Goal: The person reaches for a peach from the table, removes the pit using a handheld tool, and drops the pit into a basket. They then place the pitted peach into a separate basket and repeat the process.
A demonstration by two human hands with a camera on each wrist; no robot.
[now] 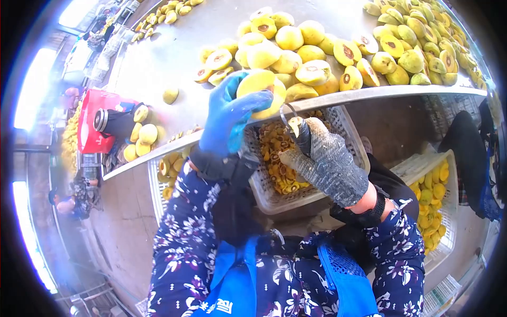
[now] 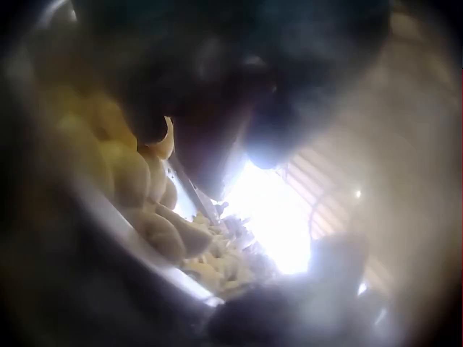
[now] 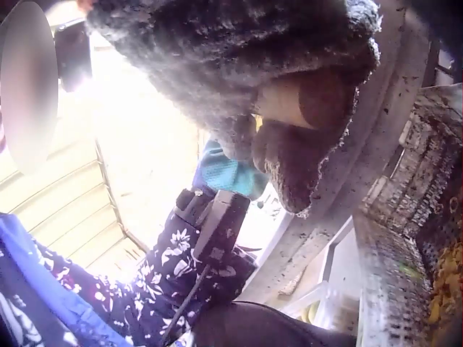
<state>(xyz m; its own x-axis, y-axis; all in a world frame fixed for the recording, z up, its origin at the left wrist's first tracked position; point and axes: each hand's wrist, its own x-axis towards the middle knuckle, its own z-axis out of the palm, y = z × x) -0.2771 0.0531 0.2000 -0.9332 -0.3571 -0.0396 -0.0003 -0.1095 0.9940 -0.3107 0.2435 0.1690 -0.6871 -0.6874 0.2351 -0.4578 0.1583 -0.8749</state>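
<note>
My left hand (image 1: 224, 113), in a blue glove, holds a yellow peach half (image 1: 256, 83) just above the table edge, thumb across its front. My right hand (image 1: 338, 166) wears a grey knit glove and grips a pitting tool (image 1: 302, 138) with a thin curved metal loop, which stands close beside the fruit. From the right wrist, the tool's handle (image 3: 286, 101) shows inside the curled glove, with the left glove (image 3: 231, 173) behind. The left wrist view is dark and blurred, with piled peaches (image 2: 130, 173) at its left. Beyond both hands lies a heap of peach halves (image 1: 290, 58), several with reddish-brown centres.
Below the table edge (image 1: 380, 96) sits a crate (image 1: 362, 153) of brownish-yellow scraps (image 1: 274, 164). Crates of peach halves stand lower right (image 1: 451, 222) and lower left (image 1: 155, 185). A red bag (image 1: 92, 121) and a dark cylindrical container (image 1: 117, 121) lie on the table's left end.
</note>
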